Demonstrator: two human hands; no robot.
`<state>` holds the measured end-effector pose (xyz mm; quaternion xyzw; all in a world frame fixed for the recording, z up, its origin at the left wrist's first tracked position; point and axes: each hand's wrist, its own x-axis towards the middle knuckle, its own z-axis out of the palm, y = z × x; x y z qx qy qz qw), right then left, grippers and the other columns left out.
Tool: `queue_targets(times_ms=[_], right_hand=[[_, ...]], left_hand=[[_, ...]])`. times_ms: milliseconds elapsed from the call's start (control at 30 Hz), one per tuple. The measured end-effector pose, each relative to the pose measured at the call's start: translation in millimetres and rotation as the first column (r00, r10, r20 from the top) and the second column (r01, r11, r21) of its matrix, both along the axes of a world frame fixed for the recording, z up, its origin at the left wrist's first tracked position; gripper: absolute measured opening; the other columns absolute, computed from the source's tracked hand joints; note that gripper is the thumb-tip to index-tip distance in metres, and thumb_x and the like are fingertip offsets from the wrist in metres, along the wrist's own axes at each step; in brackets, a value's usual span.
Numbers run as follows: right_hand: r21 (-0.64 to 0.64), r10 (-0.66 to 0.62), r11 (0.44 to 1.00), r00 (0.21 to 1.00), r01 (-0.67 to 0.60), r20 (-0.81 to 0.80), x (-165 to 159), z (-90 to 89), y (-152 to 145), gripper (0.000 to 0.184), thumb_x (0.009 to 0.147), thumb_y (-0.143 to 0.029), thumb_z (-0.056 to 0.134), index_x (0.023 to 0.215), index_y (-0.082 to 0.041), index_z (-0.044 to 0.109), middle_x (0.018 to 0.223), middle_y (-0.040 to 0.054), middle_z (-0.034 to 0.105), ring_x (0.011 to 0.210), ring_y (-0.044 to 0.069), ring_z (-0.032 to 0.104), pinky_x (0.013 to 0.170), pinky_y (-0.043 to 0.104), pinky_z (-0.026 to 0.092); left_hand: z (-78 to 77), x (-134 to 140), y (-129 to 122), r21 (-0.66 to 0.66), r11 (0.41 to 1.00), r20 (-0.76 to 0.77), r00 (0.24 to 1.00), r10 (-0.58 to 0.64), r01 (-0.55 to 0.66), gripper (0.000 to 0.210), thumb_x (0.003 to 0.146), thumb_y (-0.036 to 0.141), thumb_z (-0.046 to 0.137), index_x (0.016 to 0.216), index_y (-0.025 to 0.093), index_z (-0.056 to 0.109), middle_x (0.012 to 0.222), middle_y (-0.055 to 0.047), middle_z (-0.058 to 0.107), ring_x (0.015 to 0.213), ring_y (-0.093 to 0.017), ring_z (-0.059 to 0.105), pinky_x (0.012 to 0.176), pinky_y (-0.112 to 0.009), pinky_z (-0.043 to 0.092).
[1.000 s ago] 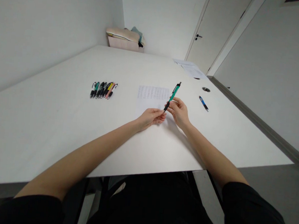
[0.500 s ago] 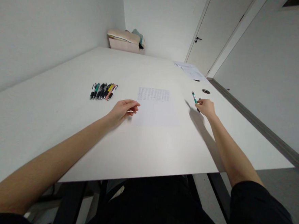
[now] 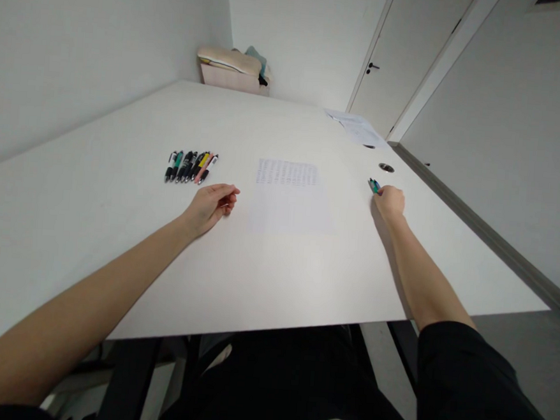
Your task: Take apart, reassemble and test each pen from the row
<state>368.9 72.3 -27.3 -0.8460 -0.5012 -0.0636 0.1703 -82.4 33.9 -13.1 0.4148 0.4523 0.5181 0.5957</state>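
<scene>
At the right of the table, my right hand (image 3: pixel 390 202) is closed on a green pen (image 3: pixel 374 186) and rests low by the tabletop. Only the pen's far end shows past my fingers; a bluish bit beside it may belong to a second pen, but I cannot tell. My left hand (image 3: pixel 210 206) lies on the table left of a white sheet of paper (image 3: pixel 290 207), fingers loosely curled and apart, holding nothing. Rows of small handwriting fill the sheet's upper part. Beyond my left hand, several pens (image 3: pixel 191 167) lie side by side in a row, mostly black, with green, yellow and pink ones.
Other papers (image 3: pixel 359 131) lie at the far right of the white table (image 3: pixel 236 284). A round cable hole (image 3: pixel 386 168) sits beyond my right hand. Behind the far edge stands a box (image 3: pixel 231 78) with cushions or cloth on top. A wall borders the left.
My right hand has moved slightly right and lower with the green pen, which now shows less. My left hand has drawn left, away from the sheet's edge.
</scene>
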Motion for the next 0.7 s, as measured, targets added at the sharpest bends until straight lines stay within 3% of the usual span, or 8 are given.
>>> queue_targets(times_ms=[267, 500, 600, 700], right_hand=[[-0.007, 0.002, 1.0, 0.999, -0.002, 0.035, 0, -3.9, 3, 0.02, 0.077, -0.02, 0.056, 0.092, -0.016, 0.069, 0.093, 0.0144, 0.065, 0.087, 0.023, 0.06, 0.074, 0.035, 0.046], [0.043, 0.055, 0.997, 0.996, -0.058, 0.066, -5, 3.5, 0, 0.02, 0.076, -0.021, 0.054, 0.086, -0.013, 0.069, 0.092, 0.0171, 0.066, 0.084, 0.025, 0.06, 0.071, 0.035, 0.044], [0.106, 0.121, 0.986, 0.991, -0.126, 0.053, -18, 10.5, -3, 0.021, 0.076, -0.026, 0.053, 0.083, -0.013, 0.068, 0.086, 0.0151, 0.066, 0.081, 0.024, 0.06, 0.071, 0.035, 0.042], [0.256, 0.396, 0.901, 0.906, -0.351, -0.15, -49, 14.7, -12, 0.02, 0.074, -0.03, 0.053, 0.075, -0.014, 0.064, 0.07, 0.0079, 0.064, 0.066, 0.017, 0.057, 0.066, 0.03, 0.041]], left_hand=[[1.3, 2, 0, -0.016, 1.0, 0.009, 1.0, 0.021, -0.021, 0.011, 0.066, 0.021, 0.063, 0.066, 0.01, 0.061, 0.056, 0.0, 0.051, 0.048, -0.006, 0.045, 0.043, -0.017, 0.033], [0.5, 1, 0, -0.007, 1.0, 0.005, 1.0, 0.008, -0.008, 0.012, 0.067, 0.022, 0.064, 0.067, 0.01, 0.062, 0.056, 0.0, 0.052, 0.047, -0.006, 0.045, 0.043, -0.017, 0.034], [1.4, 3, -2, 0.007, 1.0, -0.01, 1.0, 0.015, -0.014, 0.012, 0.067, 0.021, 0.063, 0.067, 0.01, 0.062, 0.055, 0.0, 0.052, 0.047, -0.006, 0.045, 0.042, -0.017, 0.034], [1.9, 4, -3, 0.018, 1.0, -0.042, 0.999, 0.01, -0.009, 0.012, 0.066, 0.021, 0.064, 0.067, 0.01, 0.062, 0.054, 0.0, 0.051, 0.046, -0.006, 0.046, 0.042, -0.018, 0.033]])
